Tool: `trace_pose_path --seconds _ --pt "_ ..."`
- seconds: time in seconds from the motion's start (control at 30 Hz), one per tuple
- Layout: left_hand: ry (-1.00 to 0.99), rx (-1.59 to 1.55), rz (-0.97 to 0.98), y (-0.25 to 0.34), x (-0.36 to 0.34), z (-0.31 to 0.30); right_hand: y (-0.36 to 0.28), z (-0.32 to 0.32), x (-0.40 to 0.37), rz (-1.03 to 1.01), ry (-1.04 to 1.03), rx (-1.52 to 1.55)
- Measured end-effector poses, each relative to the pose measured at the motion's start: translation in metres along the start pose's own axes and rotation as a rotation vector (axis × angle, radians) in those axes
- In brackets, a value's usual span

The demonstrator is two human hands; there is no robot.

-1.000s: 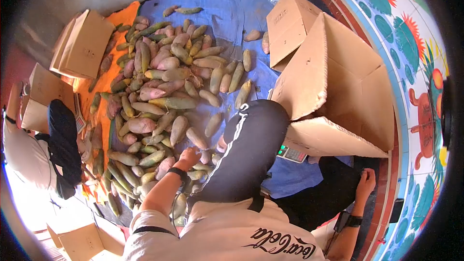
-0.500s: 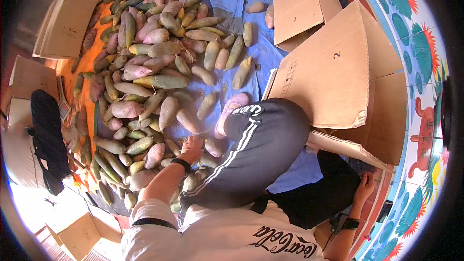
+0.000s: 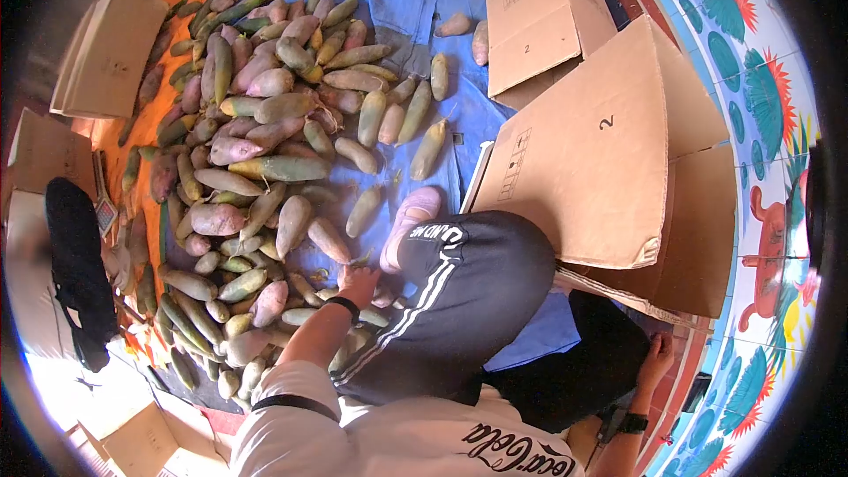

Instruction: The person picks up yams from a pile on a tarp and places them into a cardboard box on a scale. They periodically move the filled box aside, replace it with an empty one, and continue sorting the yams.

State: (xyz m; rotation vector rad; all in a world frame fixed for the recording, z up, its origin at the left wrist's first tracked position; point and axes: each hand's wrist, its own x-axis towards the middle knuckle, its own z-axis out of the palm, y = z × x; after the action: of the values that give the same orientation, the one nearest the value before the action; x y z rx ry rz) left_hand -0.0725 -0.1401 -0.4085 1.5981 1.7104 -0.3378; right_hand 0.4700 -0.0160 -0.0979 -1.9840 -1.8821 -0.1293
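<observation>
My left hand (image 3: pixel 358 284), with a dark wristband (image 3: pixel 344 305), reaches down to the near edge of a big heap of long green and pinkish root vegetables (image 3: pixel 287 168) that look like radishes. Its fingers are curled at the lower tip of a pinkish radish (image 3: pixel 328 240). Whatever lies under the fingers is hidden. On the right, my right hand (image 3: pixel 659 355) rests beside my dark-trousered knee with its fingers curled and no object showing in it. A watch (image 3: pixel 632 423) is on that wrist.
A blue sheet (image 3: pixel 402 0) and an orange sheet (image 3: pixel 168 203) lie under the radishes. Large cardboard boxes (image 3: pixel 565 159) stand at the right, before a painted tile wall (image 3: pixel 768 106). More cartons (image 3: pixel 115 49) are on the left, near another person's dark-clothed limb (image 3: pixel 78 274).
The view has shifted slightly. My left hand has moved a little against the radishes, its fingers still curled at the heap's edge. My right hand stays by my knee.
</observation>
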Motion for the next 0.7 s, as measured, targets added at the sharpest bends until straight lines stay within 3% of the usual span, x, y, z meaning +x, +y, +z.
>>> trace_pose_path --seconds 0.07,0.13,0.37,0.47,0.57,0.6,0.7 --pt "0.028 0.027 0.017 -0.004 0.008 0.021 -0.010 -0.003 -0.001 -0.006 -0.025 0.000" --pt "0.074 0.284 0.052 -0.005 0.013 0.030 -0.024 -0.005 0.000 -0.003 -0.021 0.023" --pt "0.022 0.246 0.185 0.001 -0.007 -0.004 -0.028 -0.003 0.000 -0.005 -0.028 0.050" --pt "-0.107 0.224 0.135 -0.003 -0.029 -0.032 -0.019 -0.001 0.000 -0.018 -0.031 0.064" --pt "0.149 0.203 0.002 -0.035 -0.044 -0.022 -0.026 -0.002 0.001 -0.028 -0.035 0.053" --pt "0.150 0.209 -0.004 -0.041 -0.052 -0.029 -0.028 -0.002 0.001 -0.025 -0.035 0.061" --pt "-0.003 0.131 -0.227 -0.054 -0.074 -0.052 -0.029 -0.003 0.002 -0.020 -0.045 0.103"
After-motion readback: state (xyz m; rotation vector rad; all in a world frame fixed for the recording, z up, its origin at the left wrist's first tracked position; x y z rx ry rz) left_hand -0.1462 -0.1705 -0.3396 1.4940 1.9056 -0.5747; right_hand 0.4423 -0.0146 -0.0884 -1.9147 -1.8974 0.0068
